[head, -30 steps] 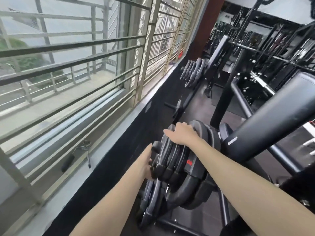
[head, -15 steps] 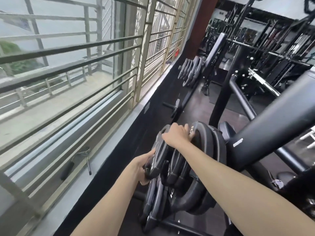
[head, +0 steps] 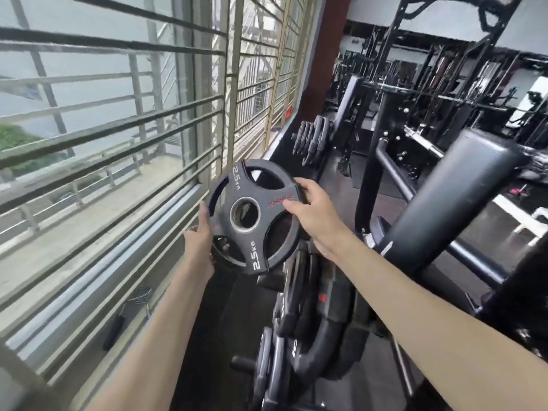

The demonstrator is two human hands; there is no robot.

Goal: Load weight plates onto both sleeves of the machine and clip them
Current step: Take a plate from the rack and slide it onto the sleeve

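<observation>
A black 2.5 kg weight plate [head: 261, 235] with three cut-outs and a round centre hole is held up in the air, its face turned toward me. My left hand [head: 199, 241] grips its lower left rim, and my right hand [head: 315, 213] grips its right rim. Below it, several more black plates [head: 311, 327] hang on the pegs of a storage rack. A thick black padded bar [head: 456, 191] of the machine slants up at the right.
A barred window [head: 124, 134] and a low black wall run along the left. A spring clip with a black handle [head: 130, 312] lies on the window sill. Further plates [head: 311, 137] hang on a rack ahead, with black gym frames [head: 415, 93] behind.
Both hands pulled the outermost small plate off the rack stack and lifted it up, turning its face toward me. The view has also shifted slightly upward.
</observation>
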